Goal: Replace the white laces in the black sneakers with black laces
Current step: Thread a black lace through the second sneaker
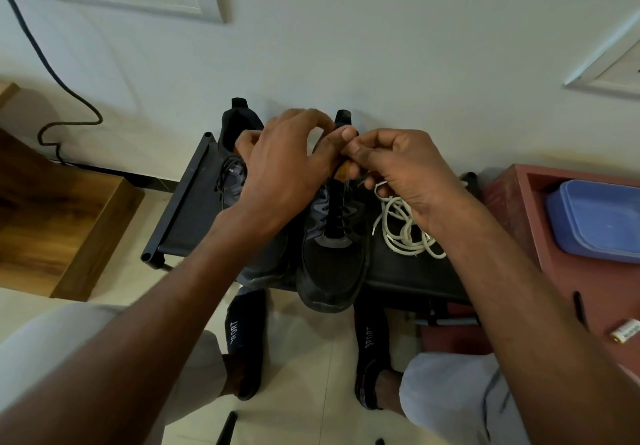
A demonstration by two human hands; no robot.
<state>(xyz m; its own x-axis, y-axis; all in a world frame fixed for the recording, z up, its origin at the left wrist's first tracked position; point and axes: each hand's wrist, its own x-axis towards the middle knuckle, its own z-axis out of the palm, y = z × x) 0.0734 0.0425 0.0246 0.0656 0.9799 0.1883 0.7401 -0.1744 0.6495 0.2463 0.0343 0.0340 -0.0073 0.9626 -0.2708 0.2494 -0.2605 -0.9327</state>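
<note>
Two black sneakers stand on a low black rack (188,199), toes toward me. The right sneaker (332,261) shows black laces (341,209) threaded up its front. The left sneaker (235,171) is partly hidden by my left arm and also carries black lace. My left hand (287,167) curls over the right sneaker's collar, its thumb and fingers pinching at the top eyelets. My right hand (408,174) meets it there, pinching a black lace end between thumb and forefinger. A loose heap of white laces (403,233) lies on the rack, right of that shoe.
A red-brown cabinet (519,202) at the right holds a blue plastic box (595,219); a battery (625,331) lies on its top. A wooden step (69,209) sits at the left. A cable (69,98) hangs down the wall. My feet in black socks (372,351) rest on the floor.
</note>
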